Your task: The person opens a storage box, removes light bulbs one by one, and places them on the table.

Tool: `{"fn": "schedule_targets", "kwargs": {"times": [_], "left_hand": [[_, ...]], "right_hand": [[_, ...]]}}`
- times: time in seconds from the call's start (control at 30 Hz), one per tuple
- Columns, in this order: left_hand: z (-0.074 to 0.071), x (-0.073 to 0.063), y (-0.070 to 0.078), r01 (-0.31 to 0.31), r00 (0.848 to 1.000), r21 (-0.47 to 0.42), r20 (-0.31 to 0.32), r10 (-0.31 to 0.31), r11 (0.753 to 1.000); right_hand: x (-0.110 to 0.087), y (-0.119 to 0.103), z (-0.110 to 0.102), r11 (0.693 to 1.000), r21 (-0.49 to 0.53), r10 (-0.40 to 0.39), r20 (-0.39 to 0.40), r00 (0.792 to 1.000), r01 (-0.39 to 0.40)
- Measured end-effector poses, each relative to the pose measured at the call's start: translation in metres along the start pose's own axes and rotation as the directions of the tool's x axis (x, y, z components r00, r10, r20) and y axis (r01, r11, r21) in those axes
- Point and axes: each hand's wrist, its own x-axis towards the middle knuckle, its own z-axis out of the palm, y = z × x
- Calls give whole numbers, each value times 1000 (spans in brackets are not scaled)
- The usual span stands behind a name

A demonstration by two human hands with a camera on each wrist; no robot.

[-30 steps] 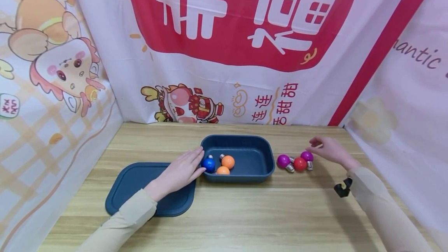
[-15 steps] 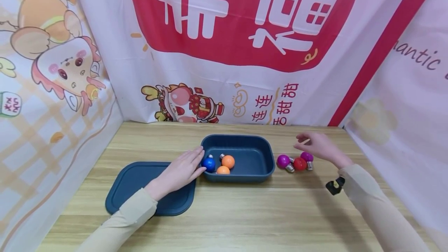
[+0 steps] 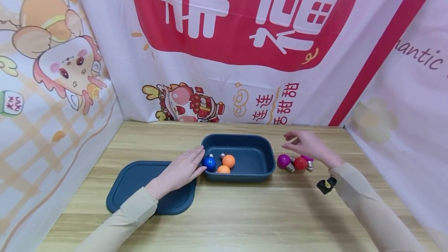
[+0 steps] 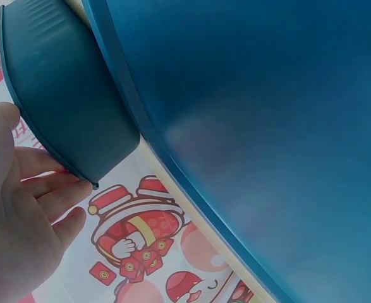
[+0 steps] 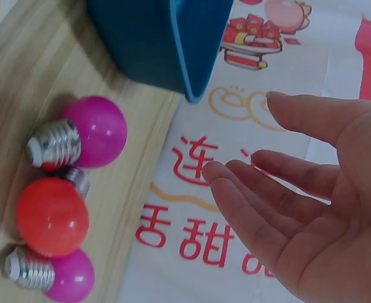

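Observation:
A dark blue open box (image 3: 241, 177) holds a blue light bulb (image 3: 209, 163) and two orange light bulbs, one orange bulb (image 3: 229, 161) behind the other orange bulb (image 3: 224, 169). My left hand (image 3: 179, 171) touches the box's left rim with its fingers extended. To the right of the box lie a purple bulb (image 3: 283, 161), a red bulb (image 3: 300, 163) and a second purple bulb (image 5: 75, 276), all with silver screw bases. Above and behind these hovers my right hand (image 3: 308, 146), fingers loosely bent, holding nothing. In the head view it partly hides the farther purple bulb.
A flat dark blue lid (image 3: 134, 178) lies left of the box, under my left forearm. The wooden table (image 3: 245, 217) runs back to a printed cloth (image 3: 196, 61), and similar cloths hang on both sides.
My right hand has moved left over the bulbs, toward the box, with nothing in it. The left hand, box and bulbs stay where they were.

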Motion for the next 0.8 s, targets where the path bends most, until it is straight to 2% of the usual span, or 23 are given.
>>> {"fn": "schedule_targets", "kwargs": {"times": [0.5, 0.8], "left_hand": [[0, 0, 0, 7, 1000, -4, 12, -7, 1000], [-1, 0, 1, 7, 1000, -13, 5, -7, 1000]], "right_hand": [[17, -38, 21, 994, 66, -89, 43, 995, 86], [32, -59, 44, 977, 24, -211, 35, 977, 210]]}}
